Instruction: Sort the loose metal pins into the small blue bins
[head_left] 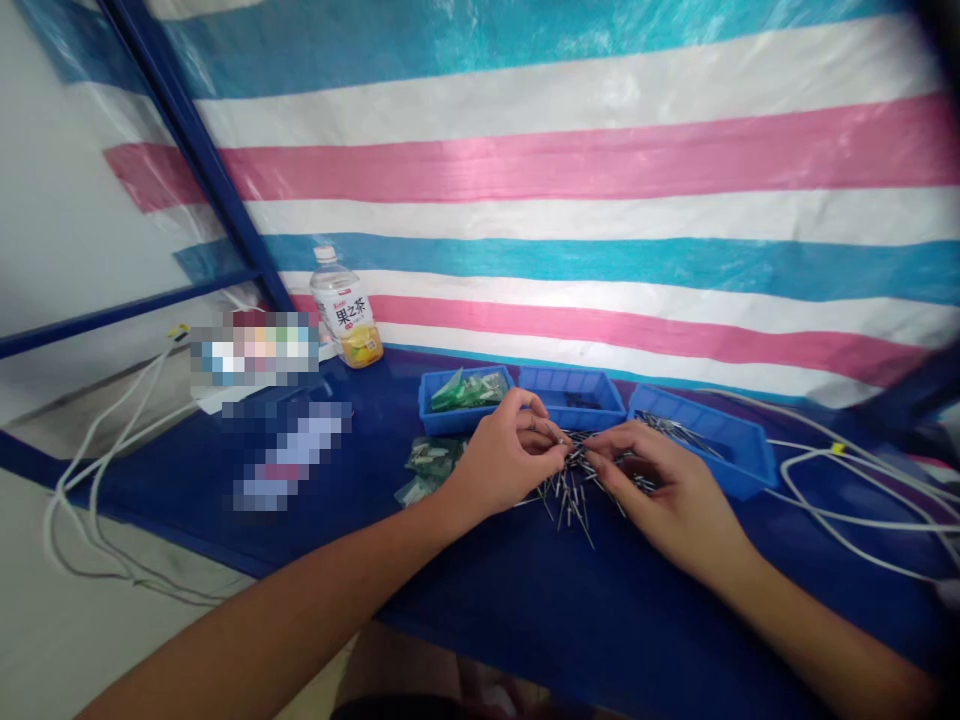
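On the blue table lies a loose pile of thin metal pins that look like blind rivets (571, 500), pointing in many directions. Over its left side, my left hand (510, 455) pinches thumb and fingers together, with a small shiny bit at the tips, apparently the end of a rivet. My right hand (664, 480) is at the pile's right side, thumb and forefinger closed near the left fingertips. What it pinches is hidden among the rivets. Behind it, more rivets lie in the right blue bin (739, 470).
The left blue bin (429, 412) holds green packets; the middle blue bin (570, 383) has a few dark pieces. Small plastic bags (429, 462) lie beside my left hand. A drink bottle (346, 315) stands at the back. White cables (814, 510) loop on the right.
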